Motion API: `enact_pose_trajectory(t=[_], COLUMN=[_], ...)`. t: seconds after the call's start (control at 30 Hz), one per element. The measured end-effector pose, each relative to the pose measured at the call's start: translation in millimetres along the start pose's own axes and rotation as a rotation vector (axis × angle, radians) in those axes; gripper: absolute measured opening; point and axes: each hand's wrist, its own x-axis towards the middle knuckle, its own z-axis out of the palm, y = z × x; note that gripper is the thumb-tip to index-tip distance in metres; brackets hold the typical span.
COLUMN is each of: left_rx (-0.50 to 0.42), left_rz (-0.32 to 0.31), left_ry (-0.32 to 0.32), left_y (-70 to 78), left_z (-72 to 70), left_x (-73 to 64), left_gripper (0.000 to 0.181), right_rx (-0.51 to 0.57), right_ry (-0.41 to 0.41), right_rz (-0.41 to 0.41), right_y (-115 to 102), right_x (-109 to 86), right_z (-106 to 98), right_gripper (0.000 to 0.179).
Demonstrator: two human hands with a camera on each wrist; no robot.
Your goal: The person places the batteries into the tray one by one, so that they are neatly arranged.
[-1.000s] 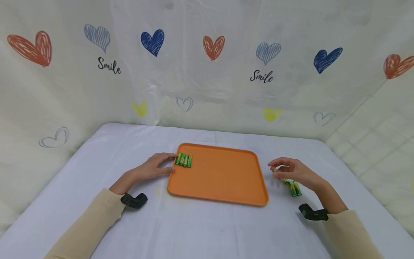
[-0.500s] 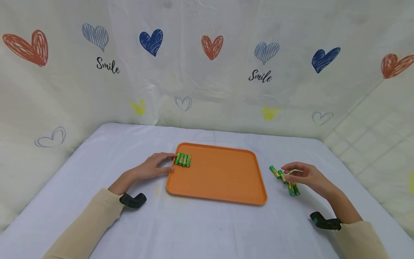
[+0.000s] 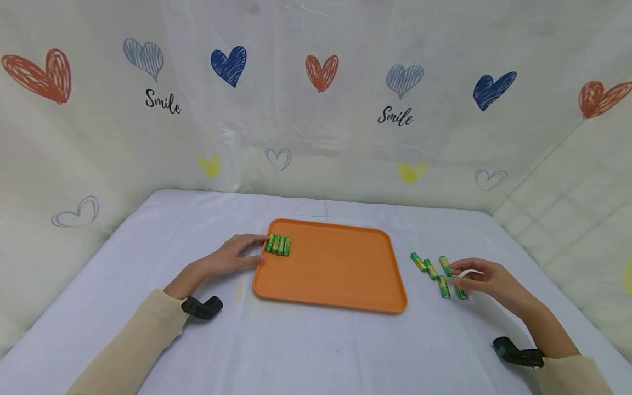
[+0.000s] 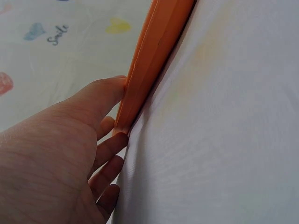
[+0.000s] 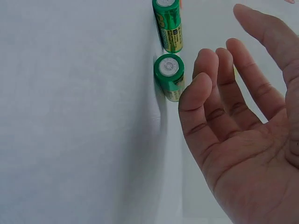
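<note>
Several green and yellow AA-type batteries point(image 3: 278, 244) lie side by side along the left edge of an orange tray point(image 3: 336, 274). At that edge is my left hand point(image 3: 231, 255), its thumb and a fingertip touching the tray rim point(image 4: 140, 70). My right hand point(image 3: 486, 278) hovers low over a loose group of batteries right of the tray, fingers spread and bent a little. One battery point(image 3: 446, 266) lies beyond its fingertips and another point(image 3: 461, 293) is partly hidden under them. In the right wrist view, a battery point(image 5: 169, 77) shows beside the fingers, and nothing sits in the palm.
More loose batteries lie between tray and right hand, one nearest the tray point(image 3: 418, 261) and one nearer the front point(image 3: 444, 287). A white cloth point(image 3: 316, 351) covers the table. Behind it hangs a pale backdrop point(image 3: 355, 137) with hearts.
My right hand has moved right and toward me, away from the tray, uncovering loose batteries. The front pair there now lies spread apart. My left hand stays at the tray's edge.
</note>
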Motion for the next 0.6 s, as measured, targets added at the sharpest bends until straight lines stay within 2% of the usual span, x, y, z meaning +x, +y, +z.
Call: enact_pose_trajectory(t=[0.27, 0.47, 0.6], left_rx=[0.011, 0.010, -0.003], left_rz=[0.006, 0.005, 0.003], left_ry=[0.005, 0.002, -0.004], left_y=[1.0, 0.4, 0.4], left_z=[-0.3, -0.2, -0.1], left_x=[-0.6, 0.0, 0.4], left_gripper=[0.064, 0.064, 0.064], right_rx=[-0.014, 0.031, 0.049], right_ry=[0.025, -0.033, -0.064], right_rz=[0.073, 0.127, 0.109], right_y=[5.6, 13.9, 17.2], right_x=[-6.9, -10.1, -11.0], right_z=[-8.0, -12.6, -13.8], right_gripper=[0.036, 0.040, 0.042])
